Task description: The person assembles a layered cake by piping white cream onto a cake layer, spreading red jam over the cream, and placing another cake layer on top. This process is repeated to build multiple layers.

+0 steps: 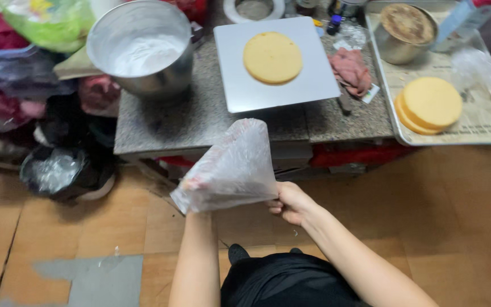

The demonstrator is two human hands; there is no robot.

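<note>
Head view looks down on a clear plastic piping bag [231,165], crinkled and cone-shaped, held up in front of a low desk [200,116] with a speckled grey stone top. The left hand [200,190] is pushed inside the bag from below, so how far its fingers are spread cannot be told through the cloudy film. The right hand [291,202] is closed on the bag's lower edge, fingers curled and pinching the plastic.

On the desk just beyond the bag lies a square, smooth white board [313,85] carrying one flat round sponge cake layer [272,57], pale yellow and matte. To its left stands a brushed metal mixing bowl [160,79] with white cream [146,54] inside. Right of the board sits a crumpled pink cloth [350,71]. Further right, a metal tray [387,113] lined with paper holds a stack of more yellow cake rounds [430,105] and a round metal tin [396,48] with a browned cake in it.

Bundled bags and cloth [24,85] crowd the floor left of the desk. Worn wooden floorboards [456,199] lie below.
</note>
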